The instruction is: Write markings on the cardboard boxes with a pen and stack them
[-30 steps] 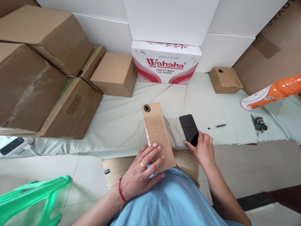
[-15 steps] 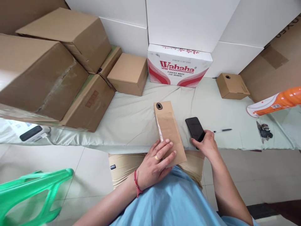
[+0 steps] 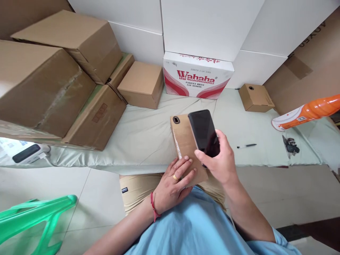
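Note:
My right hand (image 3: 221, 159) holds a black smartphone (image 3: 204, 130), thumb on the near left edge and fingers behind the right side. The phone is raised, its dark screen facing up, and it covers part of a flat cardboard box (image 3: 182, 136). This narrow brown box lies at the table's front edge and overhangs my lap, with a dark-rimmed oval hole near its far end. Across its near part rests my left hand (image 3: 176, 182), fingers spread over the top face. A ring and a red wrist cord show on that hand.
A pen (image 3: 247, 145), keys (image 3: 291, 144) and an orange-and-white bottle (image 3: 305, 112) lie to the right, near a small carton (image 3: 255, 97). A Wahaha water box (image 3: 198, 76) stands against the wall. Large cartons (image 3: 98, 117) and a power strip (image 3: 30, 152) occupy the left; a green stool (image 3: 39, 216) stands below.
My right hand has lifted the phone off the table and moved it left, over the box. The left hand has stayed on the box. The view has shifted slightly.

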Tool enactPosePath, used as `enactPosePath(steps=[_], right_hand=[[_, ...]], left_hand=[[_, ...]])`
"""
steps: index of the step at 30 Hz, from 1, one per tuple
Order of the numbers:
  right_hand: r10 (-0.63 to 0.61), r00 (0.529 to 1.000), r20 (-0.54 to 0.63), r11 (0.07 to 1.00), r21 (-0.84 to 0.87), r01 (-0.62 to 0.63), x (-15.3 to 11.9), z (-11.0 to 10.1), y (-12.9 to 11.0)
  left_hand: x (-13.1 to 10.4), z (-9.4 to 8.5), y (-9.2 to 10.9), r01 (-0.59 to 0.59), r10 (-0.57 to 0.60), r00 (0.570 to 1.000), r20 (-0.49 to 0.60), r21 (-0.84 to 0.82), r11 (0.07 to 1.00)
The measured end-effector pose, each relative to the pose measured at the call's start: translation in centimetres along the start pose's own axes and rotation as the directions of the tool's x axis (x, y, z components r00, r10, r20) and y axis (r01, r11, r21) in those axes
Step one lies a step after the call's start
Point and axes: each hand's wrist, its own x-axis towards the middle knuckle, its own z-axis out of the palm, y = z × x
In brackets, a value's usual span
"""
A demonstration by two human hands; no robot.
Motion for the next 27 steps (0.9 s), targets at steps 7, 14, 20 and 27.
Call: enactPosePath(steps=[7,14,20,27], right_hand=[[-0.077,0.997,0.023,0.996,0.047,0.076,-2.2,4.0,-4.8],[-0.049,0.998,0.05,0.999,0.012,0.049,-2.3,4.4,-5.2],[-0.099,0.995,-0.008,0.995,-0.001,0.099,-2.1,4.1,-4.5],[0.139,0.974,-0.179,0.941,-0.284,-0.186,1.8,-0.9,3.5]], left_hand=[[-0.2,0.3,0.2,0.03,-0.032,0.999,-0.028,-0.07,0.997],[-0.2,0.6,0.0,-0.005,-0.001,0.998,-0.071,-0.077,0.997],[-0.1,0.0,0.3,0.023,-0.028,0.998,-0.048,-0.094,0.995],[-2.7,-2.9,-0.5,0.26,-0.296,0.929,-0.224,-0.178,0.949]])
